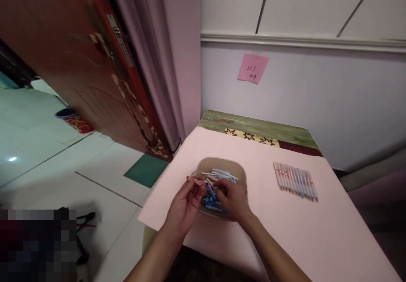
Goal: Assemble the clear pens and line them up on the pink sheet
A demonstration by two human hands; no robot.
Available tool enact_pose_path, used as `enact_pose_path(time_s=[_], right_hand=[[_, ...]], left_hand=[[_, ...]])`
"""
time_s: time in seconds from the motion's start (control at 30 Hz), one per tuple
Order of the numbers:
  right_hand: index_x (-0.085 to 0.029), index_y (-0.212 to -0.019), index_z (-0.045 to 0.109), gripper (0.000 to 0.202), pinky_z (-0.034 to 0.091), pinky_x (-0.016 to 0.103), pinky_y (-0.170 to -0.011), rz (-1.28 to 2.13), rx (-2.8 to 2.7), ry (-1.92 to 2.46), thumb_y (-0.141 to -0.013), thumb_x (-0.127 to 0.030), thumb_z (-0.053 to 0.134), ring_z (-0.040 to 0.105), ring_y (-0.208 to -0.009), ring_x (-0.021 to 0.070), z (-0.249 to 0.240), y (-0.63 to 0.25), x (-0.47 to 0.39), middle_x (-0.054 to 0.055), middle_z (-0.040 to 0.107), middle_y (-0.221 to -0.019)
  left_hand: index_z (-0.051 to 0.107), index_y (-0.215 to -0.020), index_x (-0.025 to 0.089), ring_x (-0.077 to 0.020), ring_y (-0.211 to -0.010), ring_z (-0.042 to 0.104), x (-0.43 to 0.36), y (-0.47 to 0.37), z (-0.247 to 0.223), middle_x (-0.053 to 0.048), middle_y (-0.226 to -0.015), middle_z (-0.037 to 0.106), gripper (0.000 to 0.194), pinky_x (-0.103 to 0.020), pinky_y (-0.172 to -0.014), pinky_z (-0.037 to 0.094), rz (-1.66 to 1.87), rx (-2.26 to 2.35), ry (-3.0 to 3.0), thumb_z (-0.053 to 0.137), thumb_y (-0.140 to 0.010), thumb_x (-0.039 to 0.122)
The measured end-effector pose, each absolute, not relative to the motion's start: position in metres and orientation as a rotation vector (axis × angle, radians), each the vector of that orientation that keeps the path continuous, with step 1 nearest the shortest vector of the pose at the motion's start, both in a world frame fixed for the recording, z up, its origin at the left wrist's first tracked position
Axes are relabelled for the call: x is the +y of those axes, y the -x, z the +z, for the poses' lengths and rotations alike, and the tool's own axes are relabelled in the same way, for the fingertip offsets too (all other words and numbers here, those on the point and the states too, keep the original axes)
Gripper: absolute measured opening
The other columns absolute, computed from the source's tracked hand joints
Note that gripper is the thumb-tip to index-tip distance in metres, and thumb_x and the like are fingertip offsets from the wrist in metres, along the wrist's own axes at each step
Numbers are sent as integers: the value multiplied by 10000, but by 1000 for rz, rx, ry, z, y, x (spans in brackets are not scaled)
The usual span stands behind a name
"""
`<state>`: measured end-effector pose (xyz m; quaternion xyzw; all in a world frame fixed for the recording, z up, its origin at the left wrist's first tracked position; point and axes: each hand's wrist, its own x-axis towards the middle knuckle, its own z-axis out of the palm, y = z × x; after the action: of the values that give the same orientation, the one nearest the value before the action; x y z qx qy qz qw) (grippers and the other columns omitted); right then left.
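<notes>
A beige basket [242,172] stands on the pink-covered table and holds several blue, white and pinkish pens [224,174]. At its left edge, my left hand [187,197] holds a short orange-red item [194,181], maybe a pen or marker, between thumb and fingers. My right hand [231,196] reaches over the right part of the basket, its fingers pressed together down among the pens; what they grip, if anything, is hidden. Off to the right, a row of several pens [295,181] lies side by side on the cover.
The table's green patterned back edge [253,121] meets a wall bearing a pink note [253,68]. A brown door [79,40] and a curtain [158,40] are at the left. On the floor are a green mat [146,170] and a bin [74,120].
</notes>
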<state>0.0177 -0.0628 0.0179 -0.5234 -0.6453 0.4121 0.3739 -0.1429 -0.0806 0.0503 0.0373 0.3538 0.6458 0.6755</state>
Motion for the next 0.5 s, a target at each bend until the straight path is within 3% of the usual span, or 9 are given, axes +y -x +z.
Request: enact_pose_path(time_s=[0.07,0.13,0.2,0.3,0.4,0.5], right_hand=[[-202,-1010,679,250,503,281,-625,1050,-1622,1279,-792,-286,589,630,-653,164,20,-14,-62,39,702,-832],[-204,-1025,691,273,514,286,-644,1072,-1519,1245,-835,-360,573,644,-697,170,23,-12,-64,53,709,-882],[-192,-886,719,302,502,272,-566,1178,-1420,1233,-851,-447,561,617,-609,160,28,-11,-68,48,695,-764],[-179,-726,696,348,449,239,-456,1398,-1248,1217,-773,-521,650,538,-478,126,34,-11,-73,17,634,-594],[-167,-740,692,359,429,211,-450,1537,-1058,1207,-681,-517,744,517,-473,101,35,-10,-76,4,630,-586],[-155,-769,691,358,410,193,-452,1652,-941,1152,-680,-495,756,502,-480,85,31,-11,-78,6,636,-613]], left_hand=[[655,-862,101,-154,-790,701,-83,140,46,-108,-879,726,119,-240,-724,587,1420,793,-91,549,-848,48],[654,-855,100,-150,-771,698,-86,138,43,-104,-864,725,102,-234,-707,586,1395,791,-93,566,-839,50],[653,-846,101,-141,-753,691,-88,136,42,-89,-843,720,81,-226,-697,583,1376,779,-110,589,-826,55],[651,-846,109,-120,-725,672,-90,131,46,-65,-827,708,49,-217,-684,577,1351,755,-176,642,-802,88],[643,-838,116,-114,-728,656,-92,126,51,-52,-816,694,69,-217,-682,570,1310,749,-273,684,-785,136],[636,-837,120,-105,-714,642,-94,121,54,-39,-791,680,97,-208,-667,561,1286,760,-338,699,-781,165]])
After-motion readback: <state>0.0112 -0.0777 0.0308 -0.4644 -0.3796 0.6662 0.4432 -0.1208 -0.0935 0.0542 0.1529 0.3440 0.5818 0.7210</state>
